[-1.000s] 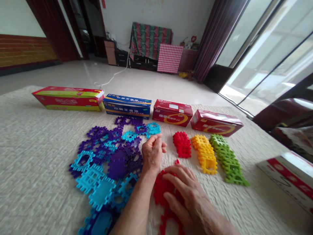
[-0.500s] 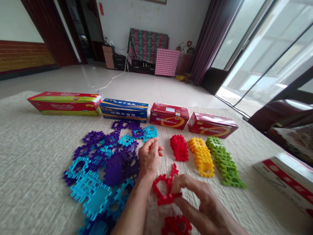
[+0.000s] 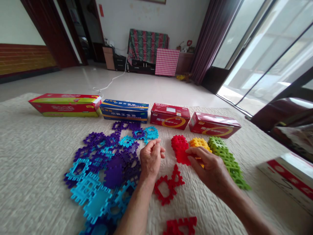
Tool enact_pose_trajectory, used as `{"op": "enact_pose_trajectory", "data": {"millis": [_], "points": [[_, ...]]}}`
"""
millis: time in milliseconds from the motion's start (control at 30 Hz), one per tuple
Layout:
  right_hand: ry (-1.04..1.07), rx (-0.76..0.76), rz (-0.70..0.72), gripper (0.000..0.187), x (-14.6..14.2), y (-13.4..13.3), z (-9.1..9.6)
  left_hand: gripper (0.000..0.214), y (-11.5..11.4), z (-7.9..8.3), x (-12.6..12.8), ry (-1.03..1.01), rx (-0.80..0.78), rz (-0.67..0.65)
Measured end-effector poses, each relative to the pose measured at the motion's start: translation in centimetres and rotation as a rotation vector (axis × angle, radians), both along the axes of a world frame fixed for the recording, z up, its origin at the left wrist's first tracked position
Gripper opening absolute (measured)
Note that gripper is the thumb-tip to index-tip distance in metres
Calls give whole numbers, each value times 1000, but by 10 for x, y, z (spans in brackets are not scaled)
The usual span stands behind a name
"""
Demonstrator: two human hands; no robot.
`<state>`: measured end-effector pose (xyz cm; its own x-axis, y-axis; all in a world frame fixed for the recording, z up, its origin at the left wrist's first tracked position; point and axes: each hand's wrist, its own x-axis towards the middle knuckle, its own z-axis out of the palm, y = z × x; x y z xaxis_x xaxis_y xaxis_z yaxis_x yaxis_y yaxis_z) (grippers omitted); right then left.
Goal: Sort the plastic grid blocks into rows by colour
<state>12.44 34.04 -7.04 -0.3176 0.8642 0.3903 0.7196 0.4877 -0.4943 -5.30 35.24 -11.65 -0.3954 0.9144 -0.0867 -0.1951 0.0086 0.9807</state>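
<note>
Right hand pinches a solid red tile beside its row

In the head view, a cream quilted cover bears a row of red interlocking tiles. Beyond that row, nearly straight ahead, stands a dark red carton; a second dark red carton is to the row's right, a blue battery carton and a red-and-lime carton to its left. Well past the row, across a pale glossy floor, hang a striped cloth and a red gingham cloth, with a purple curtain to their right.

The solid tile lies at the row's near end. The right hand comes in from the right, back upward, thumb and index finger nearly together on the tile's right edge. It partly covers a yellow row just right of the red one; a green row lies farther right.

The left hand is left of the red row, fingers curled loosely inward; nothing shows in it, its palm being hidden. Purple and light-blue tiles spread beyond its forearm. Nearer than the row lie a red triangular tile and a red frame tile.
</note>
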Motion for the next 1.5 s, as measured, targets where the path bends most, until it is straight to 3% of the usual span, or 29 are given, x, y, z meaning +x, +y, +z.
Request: {"op": "enact_pose_trajectory", "data": {"millis": [167, 367, 567, 700, 800, 967, 1167, 1400, 1500], "points": [[-55, 2, 18, 15, 1, -2, -6, 27, 0, 1, 1, 11, 2, 2], [-131, 110, 6, 19, 3, 2, -11, 27, 0, 1, 1, -2, 1, 3], [-180, 193, -28, 23, -1, -8, -2, 27, 0, 2, 1, -35, 8, 23], [-172, 16, 233, 19, -18, -29, 9, 28, 0, 2, 1, -72, 17, 56], [-235, -114, 430, 27, -32, -43, 13, 29, 1, 2, 0, -101, 19, 79], [-301, -217, 516, 36, -41, -52, 11, 27, 3, 3, -1, -116, 9, 81], [-237, -224, 527, 33, -42, -53, 8, 28, 2, 2, -1, -149, 11, 88], [-126, -138, 435, 63, -33, -50, 10, 30, 4, 1, -2, -146, -3, 88], [-54, -115, 397, 55, -25, -42, 9, 30, 4, 1, -1, -148, 8, 87]]}}
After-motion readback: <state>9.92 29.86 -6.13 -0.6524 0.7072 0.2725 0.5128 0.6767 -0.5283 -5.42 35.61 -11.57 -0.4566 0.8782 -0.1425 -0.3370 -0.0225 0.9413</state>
